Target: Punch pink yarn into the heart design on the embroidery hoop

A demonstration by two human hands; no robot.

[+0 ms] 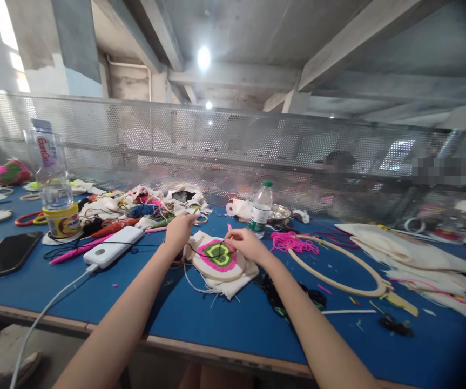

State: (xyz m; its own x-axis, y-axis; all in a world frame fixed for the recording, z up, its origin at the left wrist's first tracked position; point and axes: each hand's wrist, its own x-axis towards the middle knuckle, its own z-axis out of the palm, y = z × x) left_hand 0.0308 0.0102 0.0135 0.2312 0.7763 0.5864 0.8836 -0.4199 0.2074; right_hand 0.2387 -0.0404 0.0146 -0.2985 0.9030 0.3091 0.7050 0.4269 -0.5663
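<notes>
A round embroidery hoop (202, 268) with white cloth lies on the blue table, bearing a heart of pink, dark green and yellow-green yarn (219, 255). My right hand (249, 244) is over the hoop's right side, fingers pinched on what looks like a pink-handled punch needle (229, 227). Dark yarn (192, 247) runs across the heart to those fingers. By the hoop's far left edge my left hand (179, 233) is closed, its fingertips together; what they hold is too small to make out. Spare cloth (233, 287) hangs out beneath the hoop.
Left are a white power bank (113, 247) with a cable, a pink pen-like tool (74, 250), a phone (6, 255) and a yellow tub (61, 220). Behind lie yarn and cloth scraps (135, 208) and a green-capped bottle (260, 210). Right is a large empty hoop (338, 285).
</notes>
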